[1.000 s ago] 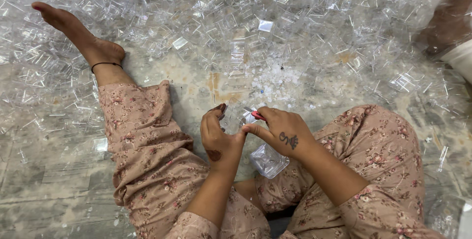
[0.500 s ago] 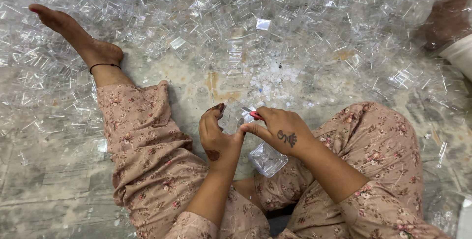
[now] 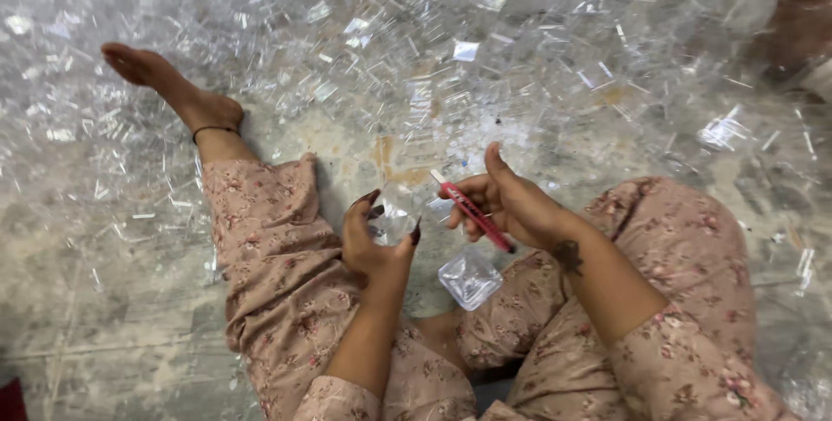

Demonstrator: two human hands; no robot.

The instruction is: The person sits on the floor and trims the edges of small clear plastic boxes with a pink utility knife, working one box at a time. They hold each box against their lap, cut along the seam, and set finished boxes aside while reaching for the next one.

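Observation:
I sit on the floor in pink flowered trousers. My left hand grips a small clear plastic piece between thumb and fingers. Just to its right, my right hand holds a thin red cutter knife, blade end pointing up and to the left toward the clear piece. Below the hands, a small clear square plastic box rests against my right leg.
A dense spread of clear plastic pieces and offcuts covers the floor ahead and to both sides. My bare left foot stretches out to the upper left. Part of another person shows at the upper right edge.
My hands have drawn slightly apart; the right hand has pulled away from the clear piece, so the red cutter now shows in full. The view has moved closer.

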